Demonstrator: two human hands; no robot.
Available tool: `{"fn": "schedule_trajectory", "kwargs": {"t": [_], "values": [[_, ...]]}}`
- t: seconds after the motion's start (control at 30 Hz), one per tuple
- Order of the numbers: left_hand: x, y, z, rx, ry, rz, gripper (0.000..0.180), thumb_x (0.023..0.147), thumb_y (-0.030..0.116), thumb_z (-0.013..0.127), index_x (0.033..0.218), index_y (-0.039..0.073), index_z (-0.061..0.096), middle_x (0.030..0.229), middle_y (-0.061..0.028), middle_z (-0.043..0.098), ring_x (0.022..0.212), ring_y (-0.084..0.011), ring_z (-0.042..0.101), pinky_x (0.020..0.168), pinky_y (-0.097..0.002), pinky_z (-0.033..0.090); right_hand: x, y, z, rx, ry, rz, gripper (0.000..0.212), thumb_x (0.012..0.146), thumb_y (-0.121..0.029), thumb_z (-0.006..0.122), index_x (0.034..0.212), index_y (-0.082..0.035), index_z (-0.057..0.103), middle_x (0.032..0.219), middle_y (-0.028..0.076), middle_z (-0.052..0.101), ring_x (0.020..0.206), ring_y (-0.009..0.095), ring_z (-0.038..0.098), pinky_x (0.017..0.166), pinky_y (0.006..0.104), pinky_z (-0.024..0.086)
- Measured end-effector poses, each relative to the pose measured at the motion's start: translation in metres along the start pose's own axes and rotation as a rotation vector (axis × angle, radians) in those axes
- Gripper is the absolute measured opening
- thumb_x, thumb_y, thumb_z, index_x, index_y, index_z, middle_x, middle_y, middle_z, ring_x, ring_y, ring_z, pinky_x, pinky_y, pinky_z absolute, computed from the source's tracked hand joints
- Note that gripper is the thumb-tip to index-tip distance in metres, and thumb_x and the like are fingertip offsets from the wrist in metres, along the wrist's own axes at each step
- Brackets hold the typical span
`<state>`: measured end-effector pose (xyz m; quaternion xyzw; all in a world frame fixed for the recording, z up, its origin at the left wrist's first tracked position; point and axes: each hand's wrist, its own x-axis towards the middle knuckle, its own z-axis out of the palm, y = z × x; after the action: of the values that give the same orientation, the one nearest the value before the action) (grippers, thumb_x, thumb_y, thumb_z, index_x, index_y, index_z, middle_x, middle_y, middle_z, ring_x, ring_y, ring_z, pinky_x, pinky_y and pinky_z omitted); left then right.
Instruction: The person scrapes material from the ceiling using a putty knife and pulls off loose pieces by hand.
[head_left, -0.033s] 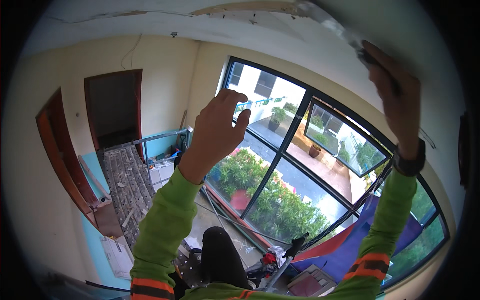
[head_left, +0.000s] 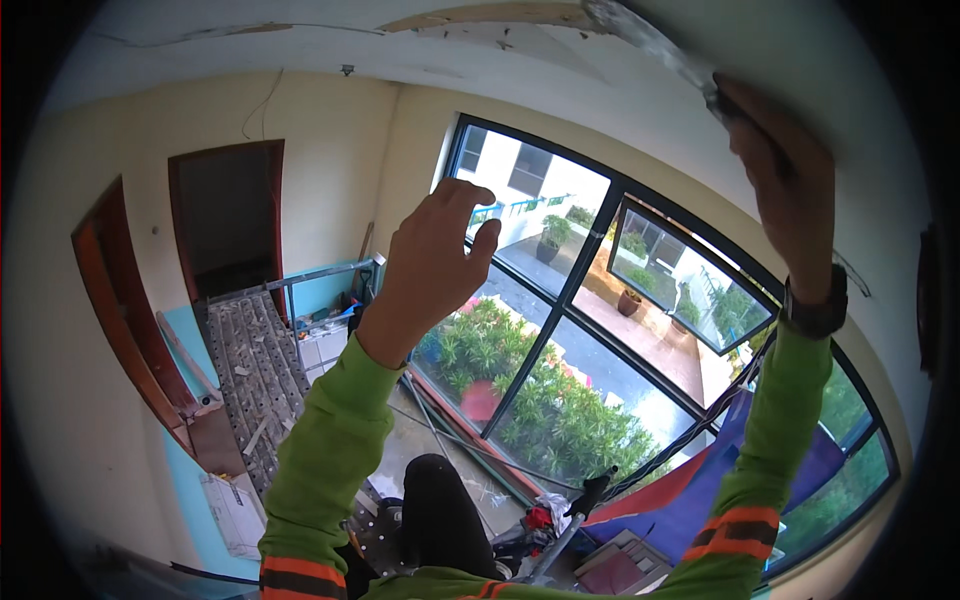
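Observation:
Overhead at the upper right, my right hand (head_left: pixel 795 190) is closed around the dark handle of a scraper (head_left: pixel 655 48). Its pale, smeared metal blade lies along the white ceiling (head_left: pixel 560 65), with the tip at the end of a peeled brownish strip (head_left: pixel 480 14). Whether the whole edge touches is hard to make out. My left hand (head_left: pixel 435 260) is raised in front of the window, fingers curved and thumb apart, with nothing in it. Green sleeves with orange and dark bands cover both arms, and a dark watch-like band (head_left: pixel 815 305) circles my right wrist.
A large dark-framed window (head_left: pixel 555 310) has one tilted pane (head_left: pixel 690 275). A perforated metal platform (head_left: pixel 255 370) with debris stands left, beside a rail (head_left: pixel 320 272). Wires hang from the wall. Below are my dark-clothed knee (head_left: pixel 440 510), a purple-red sheet (head_left: pixel 690 480) and piled items.
My right hand has shifted slightly left and up, and the scraper's tip has slid a little left along the ceiling. My left hand stays put.

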<state>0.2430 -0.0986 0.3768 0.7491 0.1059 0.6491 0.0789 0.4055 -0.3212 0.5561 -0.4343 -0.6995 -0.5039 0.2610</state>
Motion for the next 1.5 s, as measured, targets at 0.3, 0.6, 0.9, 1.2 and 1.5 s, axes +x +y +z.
{"fn": "schedule_trajectory", "kwargs": {"t": [0.3, 0.6, 0.9, 1.2, 1.5], "values": [[0.000, 0.018, 0.003, 0.024, -0.050, -0.036, 0.021, 0.085, 0.012, 0.062, 0.104, 0.003, 0.060, 0.104, -0.0116, 0.062, 0.089, -0.0278, 0.064, 0.079, -0.0382, 0.051, 0.009, 0.004, 0.010, -0.047, -0.043, -0.068, 0.031, 0.093, -0.013, 0.061, 0.123, -0.011, 0.064, 0.100, 0.009, 0.071, 0.073, 0.011, 0.060, 0.068, 0.0242, 0.048], [-0.004, 0.013, -0.009, 0.047, -0.024, -0.036, 0.021, 0.086, 0.014, 0.061, 0.104, 0.004, 0.061, 0.106, -0.0119, 0.062, 0.093, -0.0275, 0.064, 0.081, -0.0386, 0.051, 0.007, -0.003, 0.017, -0.073, -0.059, 0.025, 0.030, 0.092, -0.011, 0.061, 0.122, -0.010, 0.065, 0.100, 0.009, 0.071, 0.079, 0.013, 0.064, 0.071, 0.0252, 0.049], [-0.003, 0.017, -0.008, 0.042, -0.028, -0.014, 0.020, 0.086, 0.013, 0.061, 0.103, 0.004, 0.060, 0.104, -0.0118, 0.062, 0.089, -0.0277, 0.063, 0.080, -0.0377, 0.051, 0.004, -0.003, 0.023, -0.026, 0.005, 0.001, 0.030, 0.092, -0.013, 0.062, 0.121, -0.011, 0.065, 0.099, 0.009, 0.071, 0.075, 0.016, 0.064, 0.071, 0.0278, 0.050], [-0.005, 0.016, -0.011, 0.012, -0.033, -0.027, 0.020, 0.086, 0.012, 0.061, 0.104, 0.003, 0.060, 0.102, -0.0127, 0.062, 0.090, -0.0282, 0.064, 0.079, -0.0384, 0.051, 0.015, -0.005, 0.019, -0.026, -0.035, -0.033, 0.029, 0.093, -0.015, 0.061, 0.122, -0.012, 0.065, 0.100, 0.008, 0.072, 0.074, 0.012, 0.063, 0.067, 0.0263, 0.050], [-0.013, 0.017, -0.008, -0.025, -0.061, -0.052, 0.020, 0.086, 0.011, 0.061, 0.104, 0.004, 0.060, 0.103, -0.0126, 0.062, 0.091, -0.0280, 0.063, 0.079, -0.0385, 0.052, 0.031, -0.008, 0.055, -0.105, 0.109, -0.259, 0.028, 0.091, -0.016, 0.063, 0.119, -0.012, 0.066, 0.094, 0.010, 0.071, 0.072, 0.017, 0.065, 0.069, 0.0282, 0.051]]}}
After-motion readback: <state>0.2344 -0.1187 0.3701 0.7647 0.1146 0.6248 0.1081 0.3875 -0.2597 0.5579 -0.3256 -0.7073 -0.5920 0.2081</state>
